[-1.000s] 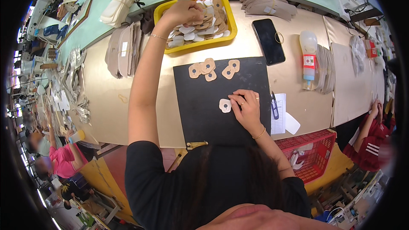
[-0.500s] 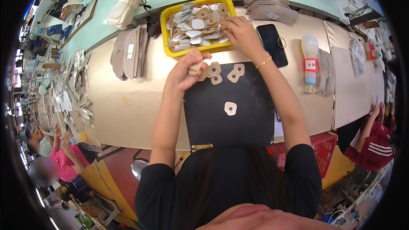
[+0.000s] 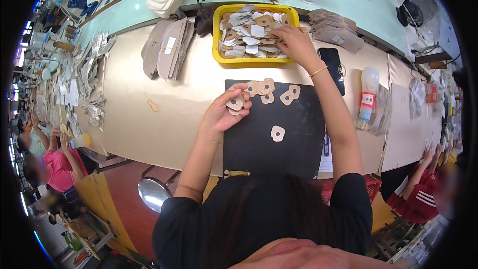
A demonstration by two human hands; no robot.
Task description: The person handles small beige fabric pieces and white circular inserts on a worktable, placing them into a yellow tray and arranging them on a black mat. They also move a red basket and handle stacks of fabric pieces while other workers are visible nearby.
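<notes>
My left hand (image 3: 222,111) is closed around a small stack of tan patches (image 3: 234,102), each with rounded corners and a dark dot. It hovers at the left edge of a black board (image 3: 254,144). My right hand (image 3: 298,47) reaches over the right side of a yellow tray (image 3: 259,61), fingers bent and tips down at a heap of tan, white and grey pieces (image 3: 256,31). What those fingertips pinch is hidden. On the board, several tan patches (image 3: 267,85) overlap along the far edge, two patches (image 3: 287,97) lie right of them, and one paler patch (image 3: 278,133) lies alone mid-board.
Bundled grey-brown pieces (image 3: 169,50) lie left of the tray, with more bundles (image 3: 336,27) to its right. A black phone (image 3: 330,72) and a bottle (image 3: 368,97) are right of my right arm. Co-workers sit at both sides; a metal stool (image 3: 155,193) stands below the table edge.
The view has shifted, so the table sits differently in the picture. My left hand has turned and loosened, showing the patches' faces. My right hand stays at the tray's right side.
</notes>
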